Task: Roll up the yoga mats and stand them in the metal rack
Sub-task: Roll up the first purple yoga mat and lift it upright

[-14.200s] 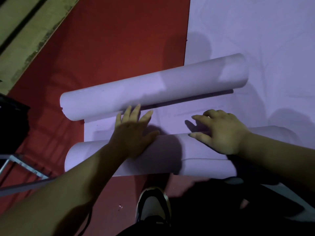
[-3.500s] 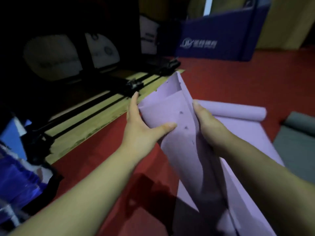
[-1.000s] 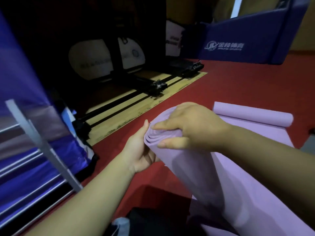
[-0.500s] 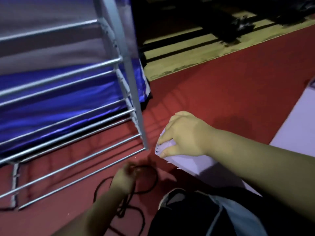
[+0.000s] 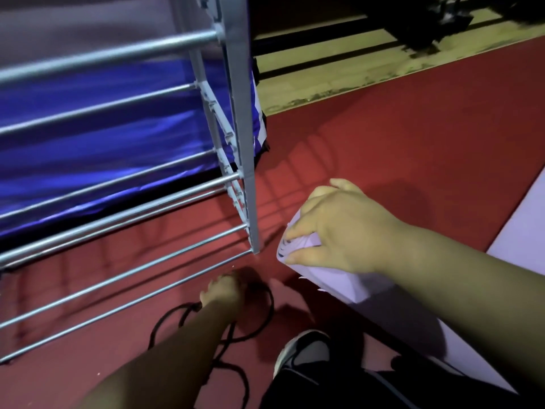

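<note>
A rolled lilac yoga mat (image 5: 339, 284) slants up from the lower right, its spiral end just right of the metal rack's corner post. My right hand (image 5: 333, 228) grips that top end, fingers curled over the layers. The grey metal rack (image 5: 239, 119) fills the left side, with horizontal bars running low over the red floor. My left hand (image 5: 224, 290) is down at the floor below the rack's corner, fingers curled on a black cord (image 5: 259, 317) looped there.
A blue padded mat (image 5: 97, 137) lies behind the rack's bars. Another flat lilac mat (image 5: 525, 231) shows at the right edge. My shoe (image 5: 303, 352) stands on the red floor at the bottom. A wooden strip (image 5: 368, 66) with black rails crosses the top.
The view turned from the room down to the rack. My left hand let go of the mat and dropped to the black cord. My right hand keeps its grip on the mat's end.
</note>
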A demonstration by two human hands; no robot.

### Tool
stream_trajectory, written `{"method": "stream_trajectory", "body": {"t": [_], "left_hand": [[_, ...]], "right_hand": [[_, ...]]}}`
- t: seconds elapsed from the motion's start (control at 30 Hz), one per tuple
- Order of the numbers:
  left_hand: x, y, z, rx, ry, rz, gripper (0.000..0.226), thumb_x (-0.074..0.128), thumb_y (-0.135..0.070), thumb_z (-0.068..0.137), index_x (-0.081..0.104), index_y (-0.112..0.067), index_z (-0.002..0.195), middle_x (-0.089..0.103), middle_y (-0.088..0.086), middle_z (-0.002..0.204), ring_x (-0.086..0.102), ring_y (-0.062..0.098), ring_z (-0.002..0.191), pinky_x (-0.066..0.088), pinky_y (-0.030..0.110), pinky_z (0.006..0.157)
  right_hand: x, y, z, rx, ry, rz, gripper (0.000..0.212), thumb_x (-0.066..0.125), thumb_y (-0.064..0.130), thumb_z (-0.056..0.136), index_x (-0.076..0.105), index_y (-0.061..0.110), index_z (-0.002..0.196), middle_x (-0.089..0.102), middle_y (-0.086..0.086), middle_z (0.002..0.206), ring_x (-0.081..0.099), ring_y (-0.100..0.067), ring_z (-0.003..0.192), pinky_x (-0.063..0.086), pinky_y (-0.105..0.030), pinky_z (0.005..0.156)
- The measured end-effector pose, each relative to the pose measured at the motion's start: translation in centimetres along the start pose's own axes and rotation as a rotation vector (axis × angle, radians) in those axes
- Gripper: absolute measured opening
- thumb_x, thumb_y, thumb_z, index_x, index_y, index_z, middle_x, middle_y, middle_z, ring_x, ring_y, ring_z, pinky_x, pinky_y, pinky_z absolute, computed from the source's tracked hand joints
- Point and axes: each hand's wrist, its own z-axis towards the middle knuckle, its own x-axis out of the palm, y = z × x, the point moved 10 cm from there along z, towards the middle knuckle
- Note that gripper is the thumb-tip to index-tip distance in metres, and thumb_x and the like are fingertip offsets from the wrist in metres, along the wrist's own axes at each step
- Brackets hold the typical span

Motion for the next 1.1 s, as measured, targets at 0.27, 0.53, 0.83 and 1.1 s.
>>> {"method": "stream_trajectory", "body": {"t": [0.27,0.53,0.83,1.1], "left_hand": [[-10.6,-12.4,-6.1,0.357,0.063,-0.802,0.021,0.069,-0.013,0.096,0.056,-0.012,0.080,0.056,-0.002,0.055,0.046,0.008,0.044,0.037,0.022,0.046],[-23.1,-32.6,-21.6,0.760,0.200,-0.862,0.021,0.056,-0.003,0.102,0.065,-0.021,0.096,0.065,-0.002,0.072,0.060,0.008,0.062,0.043,0.019,0.056],[-22.2,-50.6,-42.0,1.136,0.315,-0.749,0.037,0.054,0.002,0.099,0.073,-0.028,0.109,0.075,-0.012,0.098,0.064,0.001,0.093,0.043,0.026,0.085],[-14.2,-54.8,-47.4,1.151,0.448,-0.972,0.038,0.049,0.009,0.099,0.073,-0.018,0.110,0.078,0.002,0.105,0.068,0.020,0.106,0.052,0.033,0.095]], "right_hand": [[-8.6,-4.2,-7.0,0.132,-0.183,0.197,0.060,0.045,0.082,0.078,0.075,0.043,0.113,0.070,0.020,0.100,0.056,-0.011,0.105,0.050,-0.038,0.094],[-19.2,-9.0,-26.8,0.391,-0.432,0.226,0.058,0.056,0.067,0.074,0.062,0.038,0.124,0.047,0.040,0.105,0.046,0.002,0.111,0.036,-0.019,0.095],[-20.4,-10.8,-48.9,0.655,-0.567,0.393,0.054,0.054,0.039,0.063,0.050,0.044,0.117,0.048,0.032,0.118,0.044,0.001,0.121,0.043,-0.031,0.101],[-17.5,-14.0,-58.0,0.698,-1.048,0.783,0.091,0.081,0.028,0.061,0.041,0.064,0.134,0.042,0.026,0.149,0.044,0.005,0.137,0.043,-0.032,0.113]]}}
